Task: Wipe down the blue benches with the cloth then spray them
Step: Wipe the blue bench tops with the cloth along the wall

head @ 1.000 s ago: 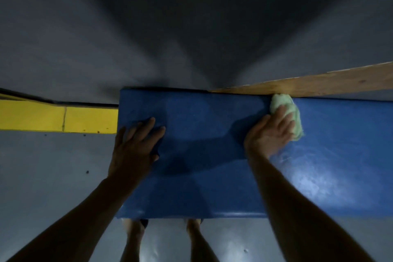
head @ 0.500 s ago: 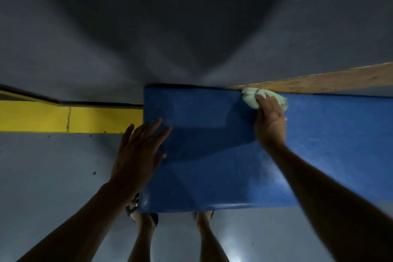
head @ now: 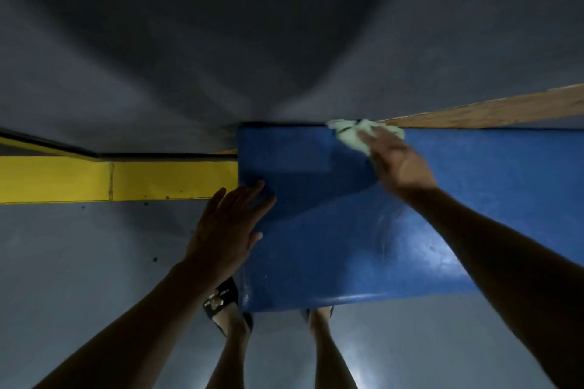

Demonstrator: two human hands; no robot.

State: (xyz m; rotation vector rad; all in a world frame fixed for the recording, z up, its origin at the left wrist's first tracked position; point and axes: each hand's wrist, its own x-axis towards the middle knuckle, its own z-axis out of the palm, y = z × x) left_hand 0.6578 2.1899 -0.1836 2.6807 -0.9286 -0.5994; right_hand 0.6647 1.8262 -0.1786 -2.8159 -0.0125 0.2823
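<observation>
Pressing the pale green cloth (head: 357, 133) flat against the blue worktop (head: 363, 230) at its far edge, the right hand (head: 399, 164) works with fingers extended. The left hand (head: 227, 227), spread wide and holding nothing, braces the worktop's left end, probably for balance.

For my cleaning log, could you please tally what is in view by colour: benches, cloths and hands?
Blue bench: 1
Yellow bench: 1
Pale green cloth: 1
Hands: 2, the left hand at the blue bench's end, the right hand on the cloth
Total: 5
</observation>
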